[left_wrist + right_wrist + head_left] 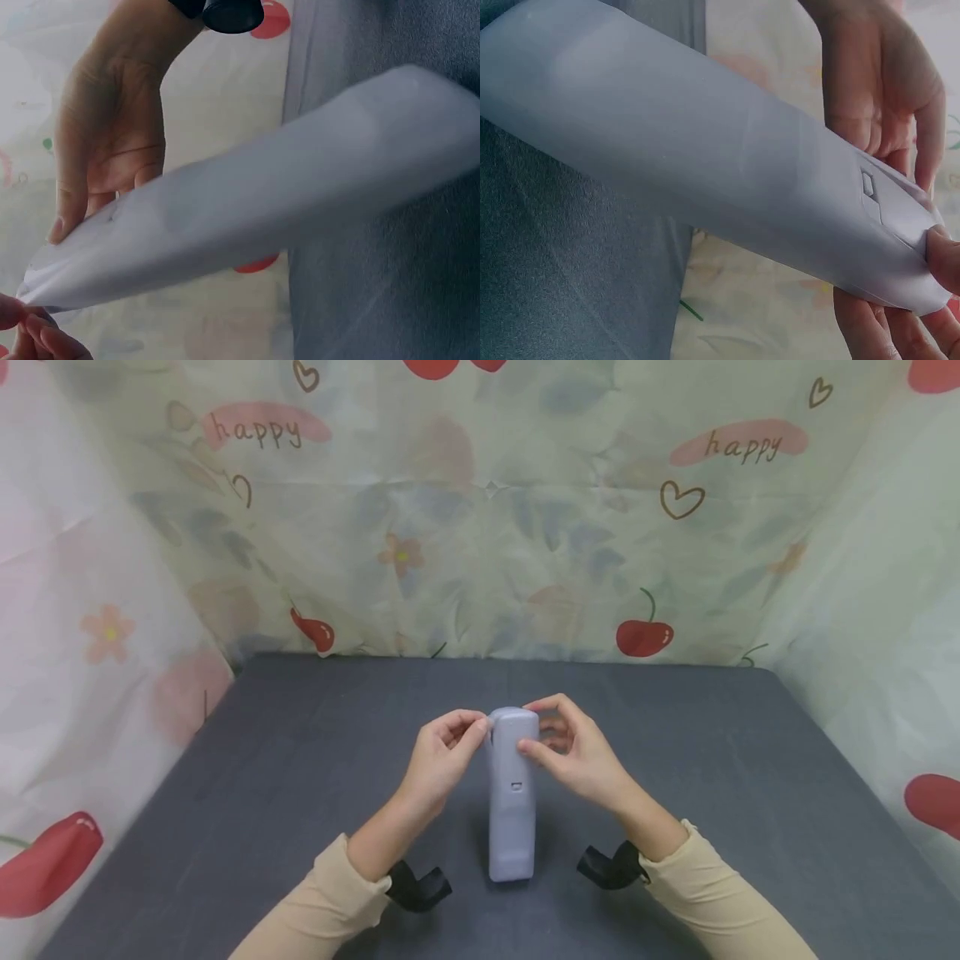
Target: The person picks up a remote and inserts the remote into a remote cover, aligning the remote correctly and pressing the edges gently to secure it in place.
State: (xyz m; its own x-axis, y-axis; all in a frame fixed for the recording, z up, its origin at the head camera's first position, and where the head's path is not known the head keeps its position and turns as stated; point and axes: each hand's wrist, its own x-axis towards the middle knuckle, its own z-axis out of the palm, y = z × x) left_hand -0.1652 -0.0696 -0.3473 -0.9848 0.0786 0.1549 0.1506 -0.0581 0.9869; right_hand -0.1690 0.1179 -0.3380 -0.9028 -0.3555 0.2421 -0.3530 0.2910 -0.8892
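Observation:
A long, rounded, pale lavender plastic device (513, 827) is held lengthwise between both hands, its lower end over the dark table. Its exact kind cannot be told. A small rectangular slot (868, 184) sits in its face, with a seam around the part nearby. At the top left edge, the left hand (444, 758) pinches a thin edge with thumb and forefinger, beside a narrow dark gap. My right hand (581, 756) grips the top from the other side, thumb (943, 259) on the face and fingers (862, 322) round behind.
The dark grey table (300, 760) spreads out on all sides of the hands. A printed curtain (495, 527) with cherries and hearts stands along the back and both sides. Black wrist mounts (420, 889) stick out below the beige sleeves (330, 893).

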